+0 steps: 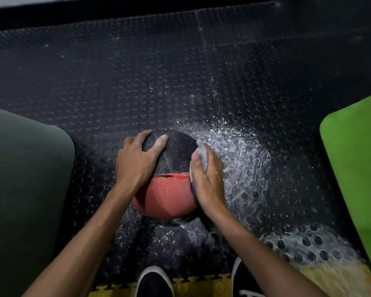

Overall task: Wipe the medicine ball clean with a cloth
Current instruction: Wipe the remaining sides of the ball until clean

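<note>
Ball: the medicine ball [169, 185], black on its far half and red on its near half, sits on the studded black floor mat [137, 71], just ahead of the person's shoes [154, 281].
Left hand: the left hand [137, 161] is spread over the ball's upper left, fingers curled onto the black half, thumb lying across the top, gripping it.
Right hand: the right hand [208, 179] lies flat against the ball's right side, fingers straight, pressing the grey cloth [202, 156] onto it.
Forearms: both reach forward from the bottom edge.
Floor: white smears [244, 159] arc right of the ball.
Sides: a dark pad [26, 179] left, a green pad [356, 157] right.
</note>
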